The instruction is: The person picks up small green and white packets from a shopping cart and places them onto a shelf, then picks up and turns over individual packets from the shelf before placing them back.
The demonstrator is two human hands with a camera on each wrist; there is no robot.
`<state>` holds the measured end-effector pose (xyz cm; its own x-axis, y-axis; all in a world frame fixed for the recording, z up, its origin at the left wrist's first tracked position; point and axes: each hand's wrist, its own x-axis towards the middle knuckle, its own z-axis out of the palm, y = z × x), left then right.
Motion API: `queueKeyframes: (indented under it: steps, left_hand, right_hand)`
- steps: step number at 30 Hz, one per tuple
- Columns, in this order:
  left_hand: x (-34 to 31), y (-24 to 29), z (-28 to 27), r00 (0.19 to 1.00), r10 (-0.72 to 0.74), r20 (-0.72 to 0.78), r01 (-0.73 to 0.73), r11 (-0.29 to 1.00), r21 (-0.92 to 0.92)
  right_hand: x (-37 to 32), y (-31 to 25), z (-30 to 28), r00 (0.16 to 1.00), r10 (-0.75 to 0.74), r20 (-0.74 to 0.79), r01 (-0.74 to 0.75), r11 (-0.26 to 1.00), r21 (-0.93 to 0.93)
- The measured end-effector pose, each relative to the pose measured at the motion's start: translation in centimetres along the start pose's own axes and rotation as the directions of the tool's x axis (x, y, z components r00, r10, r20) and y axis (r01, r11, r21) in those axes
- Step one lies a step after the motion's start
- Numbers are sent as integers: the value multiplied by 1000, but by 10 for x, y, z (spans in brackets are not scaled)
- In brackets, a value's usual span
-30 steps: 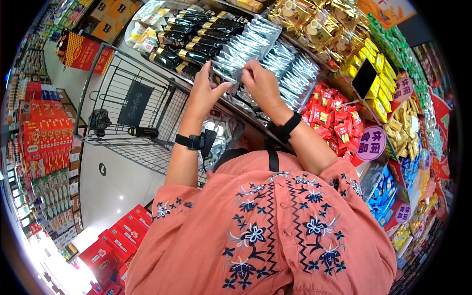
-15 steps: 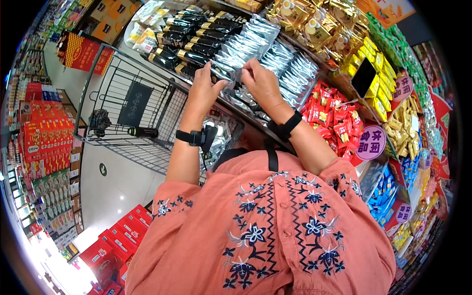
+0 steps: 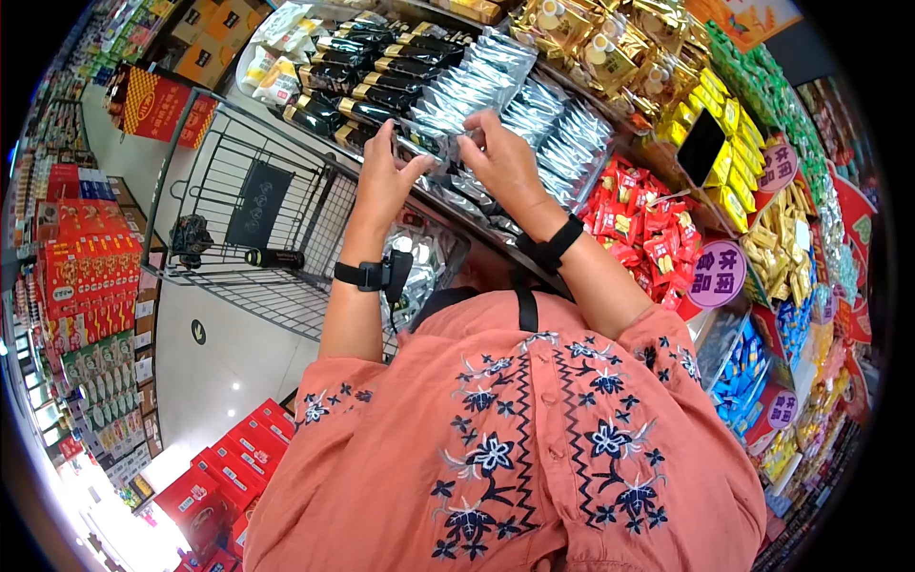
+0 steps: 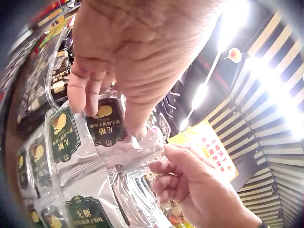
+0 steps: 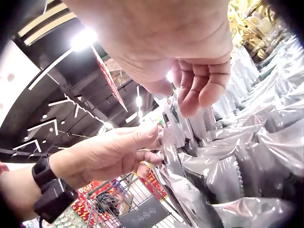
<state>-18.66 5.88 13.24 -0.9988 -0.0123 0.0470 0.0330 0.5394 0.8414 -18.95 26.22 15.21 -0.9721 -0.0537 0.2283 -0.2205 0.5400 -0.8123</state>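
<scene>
Here: both hands on one silver packet at the shelf.
Left hand (image 3: 381, 181) and right hand (image 3: 503, 164) each pinched the silver packet (image 3: 443, 145) between thumb and fingers, just above the tightly filled packet row (image 3: 562, 143). It sat neither in the row nor in the cart (image 3: 205, 172). Shelf (image 3: 456, 217) edge close below; open room lay only toward the person.
</scene>
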Motion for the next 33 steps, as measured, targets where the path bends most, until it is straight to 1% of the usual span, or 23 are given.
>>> queueKeyframes:
  steps: [6,10,16,19,22,25,28,29,32,33]
  left_hand:
    - [1,-7,0,999,41,17,-42,998,51]
    - [2,-3,2,999,29,17,-31,997,69]
    - [0,-5,3,999,15,-34,-14,1000,24]
    - [0,-2,0,999,40,28,-42,996,73]
    - [0,0,2,1000,13,-11,-13,999,34]
    - [-3,-3,-1,995,57,-78,-57,998,3]
    - [-7,-12,-9,988,-16,-156,4,997,-77]
    - [-10,-20,-13,984,-10,-177,4,999,-35]
    - [-27,-47,-11,988,-103,-113,88,988,-125]
    - [-31,-48,-5,990,-94,-109,71,978,-195]
  right_hand:
    - [3,7,8,994,-111,-9,110,992,-61]
    - [4,8,8,996,-86,-2,86,995,-51]
    - [2,13,8,997,-77,-13,77,997,-15]
    - [3,12,8,998,-68,8,69,997,-39]
    - [4,10,5,998,-64,16,65,998,-28]
    - [0,6,1,999,-46,17,45,999,12]
    - [-3,7,-3,999,-34,8,34,998,51]
    - [-4,9,-4,1000,-26,7,25,997,73]
    - [-5,10,-9,1000,-19,7,18,994,110]
    - [-6,9,-10,1000,-21,9,20,994,104]
